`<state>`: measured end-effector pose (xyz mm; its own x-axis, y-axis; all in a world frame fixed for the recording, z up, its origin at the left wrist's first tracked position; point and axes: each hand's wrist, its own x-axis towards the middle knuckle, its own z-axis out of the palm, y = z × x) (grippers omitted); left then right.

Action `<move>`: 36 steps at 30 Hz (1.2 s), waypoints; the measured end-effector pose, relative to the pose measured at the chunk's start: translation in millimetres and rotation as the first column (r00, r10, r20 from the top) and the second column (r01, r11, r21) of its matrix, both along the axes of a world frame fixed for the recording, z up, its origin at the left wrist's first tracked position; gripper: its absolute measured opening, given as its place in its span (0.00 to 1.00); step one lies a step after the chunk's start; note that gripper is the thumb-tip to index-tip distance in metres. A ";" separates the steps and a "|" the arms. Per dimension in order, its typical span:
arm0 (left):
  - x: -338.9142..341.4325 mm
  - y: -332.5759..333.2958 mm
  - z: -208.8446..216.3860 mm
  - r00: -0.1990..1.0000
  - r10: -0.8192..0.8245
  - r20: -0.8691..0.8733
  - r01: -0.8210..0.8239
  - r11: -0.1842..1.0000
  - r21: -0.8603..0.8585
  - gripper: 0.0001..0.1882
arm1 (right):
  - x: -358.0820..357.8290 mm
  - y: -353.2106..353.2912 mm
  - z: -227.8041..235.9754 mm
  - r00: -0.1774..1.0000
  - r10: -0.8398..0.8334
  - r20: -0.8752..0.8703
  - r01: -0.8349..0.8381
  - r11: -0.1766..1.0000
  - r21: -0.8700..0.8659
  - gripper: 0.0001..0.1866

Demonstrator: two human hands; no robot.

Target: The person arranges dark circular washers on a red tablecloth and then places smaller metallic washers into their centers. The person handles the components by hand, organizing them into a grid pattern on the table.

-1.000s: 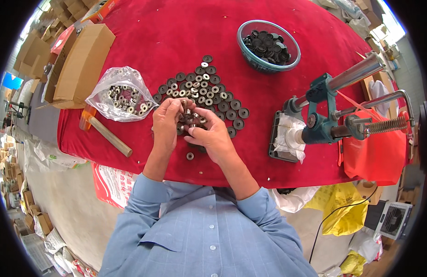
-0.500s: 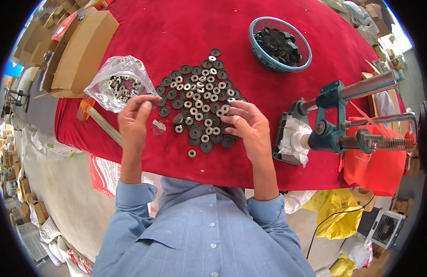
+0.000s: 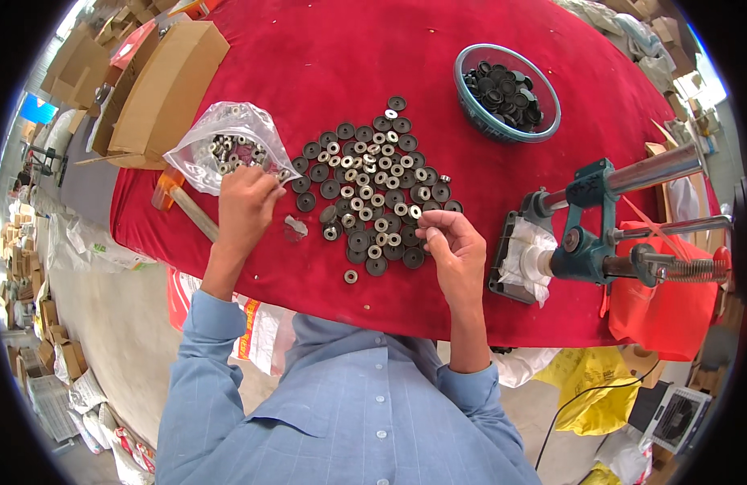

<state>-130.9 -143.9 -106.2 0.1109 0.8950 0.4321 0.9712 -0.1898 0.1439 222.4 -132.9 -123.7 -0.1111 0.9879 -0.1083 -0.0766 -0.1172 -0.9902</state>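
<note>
Left hand (image 3: 248, 200): fingertips hidden at plastic bag (image 3: 199, 171); grip unclear. Right hand (image 3: 456, 252): contents, if any, too small to tell. Hammer (image 3: 194, 213): handle end hidden behind left wrist. Black discs (image 3: 358, 242) partly covered by metal rings (image 3: 380, 225). Counter (image 3: 365, 56): far edge cut off.

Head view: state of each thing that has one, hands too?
Discs: mostly flat, spread out
Rings: many on discs
Bag: holds more rings
Left hand: at bag's edge, grip hidden
Right hand: part open, nothing visibly held
Bowl: uncovered, holding black pieces
Hammer: lying down
Press: standing upright
Box: open
</note>
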 end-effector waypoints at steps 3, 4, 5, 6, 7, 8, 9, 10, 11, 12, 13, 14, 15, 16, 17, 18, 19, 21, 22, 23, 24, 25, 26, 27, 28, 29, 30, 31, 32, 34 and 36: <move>-17.7 -1.4 40.1 0.979 0.015 0.203 -0.040 0.992 0.120 0.06 | 2.9 0.6 -4.7 0.999 -0.005 -0.037 0.005 1.000 0.006 0.11; -22.0 -6.6 60.6 0.974 0.064 0.219 -0.101 0.981 0.164 0.06 | 2.8 0.2 -4.9 0.999 -0.004 -0.037 0.004 1.000 0.015 0.11; -21.7 -14.0 77.0 0.977 0.098 0.188 -0.131 0.976 0.175 0.06 | 1.9 1.1 -4.6 0.999 0.002 -0.042 -0.002 1.000 0.020 0.11; -19.0 -14.9 86.3 0.979 0.115 0.166 -0.146 0.971 0.188 0.06 | 4.0 3.2 -5.4 0.999 -0.008 -0.037 0.009 1.000 0.028 0.11; -17.3 -15.8 88.3 0.981 0.133 0.144 -0.161 0.966 0.201 0.06 | 5.8 5.2 -6.3 0.999 -0.021 -0.030 0.022 1.000 0.021 0.11; -17.3 -17.2 84.6 0.989 0.123 0.082 -0.138 0.967 0.213 0.06 | 8.1 7.2 -6.0 0.999 -0.034 -0.023 0.034 0.999 0.014 0.11; -16.2 -19.4 79.7 0.989 0.130 0.068 -0.142 0.966 0.217 0.06 | 10.0 9.7 -5.6 0.999 -0.046 -0.016 0.047 0.999 0.008 0.11; -14.7 -22.2 74.4 0.989 0.137 0.055 -0.146 0.964 0.221 0.06 | 11.2 13.2 -4.8 0.998 -0.058 -0.025 0.059 0.998 0.021 0.12; -13.3 -27.0 72.4 0.988 0.150 0.038 -0.154 0.963 0.221 0.06 | 11.7 17.8 -1.0 0.997 -0.077 -0.016 0.077 0.997 0.025 0.12; -12.0 -28.3 67.9 0.988 0.148 0.040 -0.153 0.947 0.281 0.06 | 16.3 24.7 -2.7 0.996 -0.090 0.027 0.089 0.994 0.064 0.11; -11.3 -29.6 63.7 0.988 0.147 0.042 -0.153 0.928 0.339 0.07 | 20.7 32.4 -4.5 0.992 -0.104 0.068 0.097 0.990 0.103 0.11; -8.8 -34.0 60.7 0.987 0.157 0.043 -0.161 0.905 0.394 0.07 | 21.6 40.0 -3.5 0.984 -0.122 0.128 0.108 0.987 0.115 0.12; -3.4 -36.4 56.7 0.982 0.167 0.089 -0.190 0.877 0.441 0.07 | 23.2 46.9 -3.3 0.964 -0.136 0.230 0.101 0.982 0.161 0.13; 4.2 -39.4 53.2 0.975 0.178 0.136 -0.222 0.846 0.484 0.07 | 24.2 53.9 -4.3 0.932 -0.151 0.329 0.087 0.975 0.204 0.13; 12.8 -44.0 49.5 0.965 0.190 0.182 -0.258 0.812 0.523 0.08 | 24.1 61.4 -7.3 0.891 -0.165 0.423 0.064 0.968 0.243 0.14; 25.5 -50.8 47.4 0.960 0.169 0.223 -0.259 0.836 0.483 0.08 | 22.8 69.2 -12.1 0.848 -0.176 0.500 0.030 0.958 0.285 0.15; 37.0 -57.3 38.2 0.947 0.098 0.305 -0.217 0.896 0.388 0.09 | 21.8 76.1 -14.5 0.816 -0.180 0.549 0.001 0.951 0.310 0.15; 71.4 -74.0 15.6 0.877 0.051 0.478 -0.140 0.978 0.153 0.11 | 15.8 86.1 -21.5 0.749 -0.187 0.635 -0.065 0.934 0.352 0.15; 86.8 -82.2 3.6 0.896 0.003 0.444 -0.059 0.992 0.111 0.12 | 11.5 88.5 -20.8 0.714 -0.177 0.678 -0.095 0.934 0.344 0.13; 103.8 -89.1 -5.0 0.886 -0.006 0.463 -0.021 0.998 0.053 0.15 | 8.4 91.3 -23.3 0.679 -0.193 0.708 -0.119 0.923 0.366 0.13; 114.6 -96.8 -18.2 0.873 0.004 0.488 0.006 1.000 -0.019 0.19 | 4.9 94.6 -25.8 0.645 -0.211 0.735 -0.146 0.909 0.390 0.13; 123.9 -101.5 -26.7 0.862 0.010 0.507 0.014 0.999 -0.045 0.21 | 2.4 96.7 -28.1 0.609 -0.232 0.759 -0.173 0.894 0.412 0.12; 131.0 -103.3 -33.2 0.857 0.012 0.514 0.020 0.998 -0.057 0.20 | 1.2 98.8 -29.1 0.609 -0.233 0.758 -0.175 0.893 0.415 0.11; 135.4 -104.4 -38.5 0.853 0.012 0.523 0.028 0.997 -0.068 0.20 | 0.6 100.3 -30.0 0.608 -0.235 0.758 -0.176 0.891 0.417 0.10; 136.9 -104.7 -42.6 0.854 0.014 0.520 0.031 0.996 -0.078 0.19 | 1.0 101.0 -30.1 0.607 -0.238 0.758 -0.176 0.890 0.421 0.09; 137.7 -103.8 -45.6 0.857 0.015 0.516 0.035 0.995 -0.088 0.18 | 1.9 101.0 -29.7 0.641 -0.243 0.728 -0.152 0.889 0.431 0.08; 138.5 -103.2 -48.6 0.859 0.014 0.512 0.041 0.994 -0.097 0.17 | 3.4 100.2 -28.9 0.673 -0.249 0.697 -0.127 0.889 0.440 0.08; 138.1 -103.3 -52.5 0.856 0.011 0.518 0.040 0.995 -0.087 0.17 | 5.4 98.8 -27.8 0.703 -0.255 0.664 -0.101 0.888 0.448 0.07; 136.1 -104.1 -56.4 0.853 0.010 0.521 0.038 0.996 -0.080 0.16 | 8.3 92.4 -21.0 0.713 -0.258 0.652 -0.091 0.888 0.452 0.07; 133.9 -104.7 -59.5 0.851 0.000 0.525 0.028 0.999 -0.047 0.16 | 14.0 67.5 -2.7 0.737 -0.257 0.625 -0.080 0.885 0.459 0.07; 134.0 -100.8 -56.4 0.848 -0.038 0.529 0.040 0.999 0.007 0.16 | 23.0 33.1 -0.6 0.754 -0.240 0.611 -0.137 0.853 0.504 0.09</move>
